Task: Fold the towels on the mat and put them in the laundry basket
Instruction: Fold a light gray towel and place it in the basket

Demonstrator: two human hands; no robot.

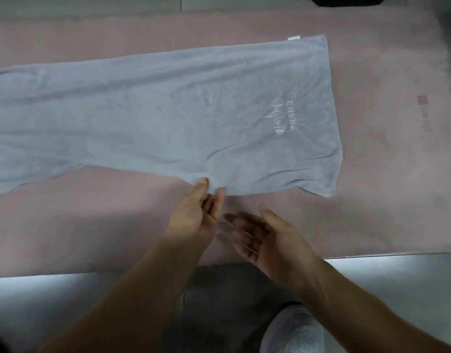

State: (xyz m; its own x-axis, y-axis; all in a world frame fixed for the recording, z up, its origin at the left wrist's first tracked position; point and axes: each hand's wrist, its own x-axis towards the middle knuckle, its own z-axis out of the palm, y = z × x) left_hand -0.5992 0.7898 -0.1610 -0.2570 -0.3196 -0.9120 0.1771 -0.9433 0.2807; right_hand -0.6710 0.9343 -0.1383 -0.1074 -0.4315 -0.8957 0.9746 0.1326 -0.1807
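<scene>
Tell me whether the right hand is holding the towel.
No, the right hand hovers open, palm up, over the mat, clear of the grey towel.

The floor [28, 301] is smooth, glossy grey tile, split by a dark grout line [183, 332]. Left of that line, pale light glares off the tiles. Far beyond it, a black rounded object [346, 0] sits at the top edge.

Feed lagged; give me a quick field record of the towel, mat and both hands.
towel: grey-blue, spread out unfolded, runs past left frame edge
mat: pink, under the towel
left hand: fingers touch towel's near edge; pinch unclear
right hand: open, palm up, over bare mat, off the towel
shoe: pale, at frame bottom
</scene>
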